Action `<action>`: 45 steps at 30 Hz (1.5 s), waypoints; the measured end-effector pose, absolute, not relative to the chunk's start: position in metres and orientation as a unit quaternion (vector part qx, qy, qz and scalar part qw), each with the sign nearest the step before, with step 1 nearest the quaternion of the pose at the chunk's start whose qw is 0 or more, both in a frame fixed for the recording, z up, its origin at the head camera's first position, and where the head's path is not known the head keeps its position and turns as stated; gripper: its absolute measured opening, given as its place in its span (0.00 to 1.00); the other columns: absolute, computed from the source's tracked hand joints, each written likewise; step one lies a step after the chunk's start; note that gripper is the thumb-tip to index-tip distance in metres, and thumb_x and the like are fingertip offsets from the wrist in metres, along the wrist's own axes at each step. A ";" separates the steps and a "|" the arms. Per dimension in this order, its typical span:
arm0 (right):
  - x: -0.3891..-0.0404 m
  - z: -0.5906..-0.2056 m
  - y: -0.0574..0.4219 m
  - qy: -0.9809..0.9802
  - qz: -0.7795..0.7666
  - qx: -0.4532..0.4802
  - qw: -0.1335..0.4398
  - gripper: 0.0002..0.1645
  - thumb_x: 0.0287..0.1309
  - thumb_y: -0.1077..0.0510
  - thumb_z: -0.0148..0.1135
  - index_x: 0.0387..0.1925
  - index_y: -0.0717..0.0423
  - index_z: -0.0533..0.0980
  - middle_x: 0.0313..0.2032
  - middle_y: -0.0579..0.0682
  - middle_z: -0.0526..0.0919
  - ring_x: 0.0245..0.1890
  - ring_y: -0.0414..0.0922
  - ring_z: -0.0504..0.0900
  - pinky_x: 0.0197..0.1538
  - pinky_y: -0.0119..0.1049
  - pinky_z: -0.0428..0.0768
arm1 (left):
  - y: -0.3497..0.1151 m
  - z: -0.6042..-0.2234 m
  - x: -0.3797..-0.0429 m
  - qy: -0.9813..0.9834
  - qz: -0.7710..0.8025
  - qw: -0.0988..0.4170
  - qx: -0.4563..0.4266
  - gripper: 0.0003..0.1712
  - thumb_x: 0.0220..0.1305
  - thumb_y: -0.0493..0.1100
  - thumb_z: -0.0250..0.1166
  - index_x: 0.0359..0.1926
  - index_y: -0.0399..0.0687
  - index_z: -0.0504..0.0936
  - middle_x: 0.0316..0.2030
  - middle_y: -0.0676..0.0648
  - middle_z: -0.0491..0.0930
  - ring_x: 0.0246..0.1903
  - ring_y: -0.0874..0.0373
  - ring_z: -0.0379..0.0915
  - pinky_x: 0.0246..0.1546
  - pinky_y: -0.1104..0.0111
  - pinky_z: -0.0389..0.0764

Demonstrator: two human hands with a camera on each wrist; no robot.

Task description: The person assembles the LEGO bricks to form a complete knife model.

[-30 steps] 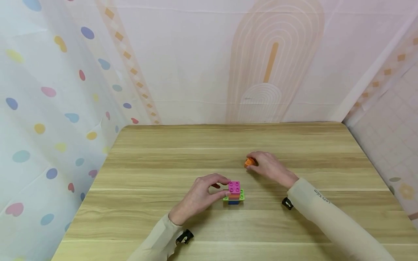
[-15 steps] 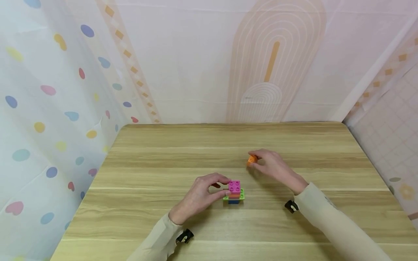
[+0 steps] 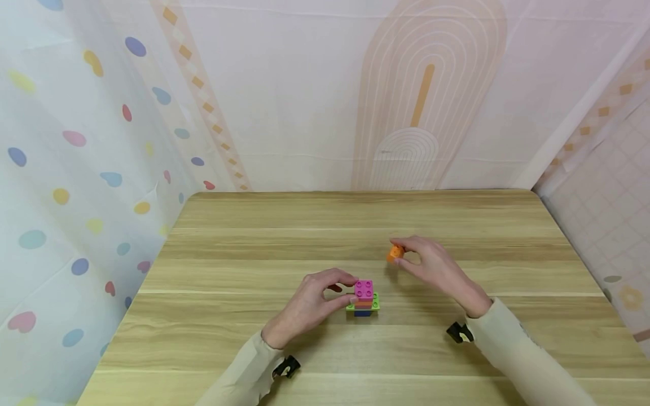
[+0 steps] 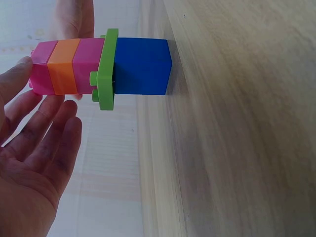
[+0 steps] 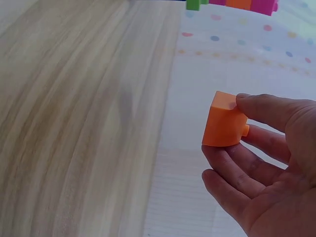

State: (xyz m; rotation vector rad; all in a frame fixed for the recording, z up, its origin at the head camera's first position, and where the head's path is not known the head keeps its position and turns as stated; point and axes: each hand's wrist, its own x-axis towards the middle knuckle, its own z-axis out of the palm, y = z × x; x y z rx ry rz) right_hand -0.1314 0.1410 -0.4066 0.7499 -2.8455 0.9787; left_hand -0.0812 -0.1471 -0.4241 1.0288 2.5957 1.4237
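A tower of toy building bricks stands upright on the wooden table: a blue brick (image 4: 143,66) at the bottom, a wider green plate (image 4: 106,69) over it, then a pink brick (image 4: 88,65), an orange brick (image 4: 64,66) and a second pink brick (image 3: 363,288) on top. My left hand (image 3: 311,304) pinches the top pink brick between thumb and fingers from the left side. Behind and to the right of the tower, my right hand (image 3: 435,268) holds a loose orange brick (image 5: 224,121) above the table, pinched between thumb and fingers. The brick's stud points toward the palm.
The wooden tabletop (image 3: 244,242) reaches back to a patterned curtain (image 3: 299,101), with more curtain at the left and right sides. Each sleeve has a black wrist mount, one at the left wrist (image 3: 286,366) and one at the right wrist (image 3: 460,332).
My right hand has drawn slightly to the right, lifting and turning the orange brick it holds. The left hand and the tower have stayed in place.
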 end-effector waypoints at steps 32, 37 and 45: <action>-0.099 -0.388 0.140 -0.885 0.380 0.261 0.060 0.27 0.63 0.57 0.74 0.62 0.59 0.80 0.53 0.52 0.86 0.51 0.52 0.85 0.54 0.55 0.85 | -0.147 -0.426 -0.082 0.819 0.459 -0.013 0.344 0.15 0.65 0.37 0.73 0.52 0.41 0.85 0.51 0.46 0.86 0.50 0.55 0.83 0.49 0.68 0.86; -0.095 -0.386 0.137 -0.876 0.386 0.280 0.070 0.27 0.63 0.57 0.74 0.62 0.57 0.80 0.53 0.50 0.86 0.51 0.49 0.85 0.54 0.52 0.86 | -0.148 -0.426 -0.081 0.817 0.460 -0.015 0.348 0.15 0.66 0.37 0.73 0.52 0.41 0.85 0.51 0.45 0.86 0.50 0.52 0.84 0.49 0.67 0.86; -0.090 -0.384 0.132 -0.867 0.394 0.298 0.067 0.29 0.62 0.58 0.74 0.63 0.59 0.79 0.55 0.52 0.86 0.52 0.51 0.86 0.55 0.52 0.85 | -0.148 -0.426 -0.081 0.820 0.460 -0.009 0.341 0.15 0.66 0.37 0.73 0.52 0.41 0.85 0.51 0.46 0.86 0.51 0.53 0.83 0.50 0.67 0.86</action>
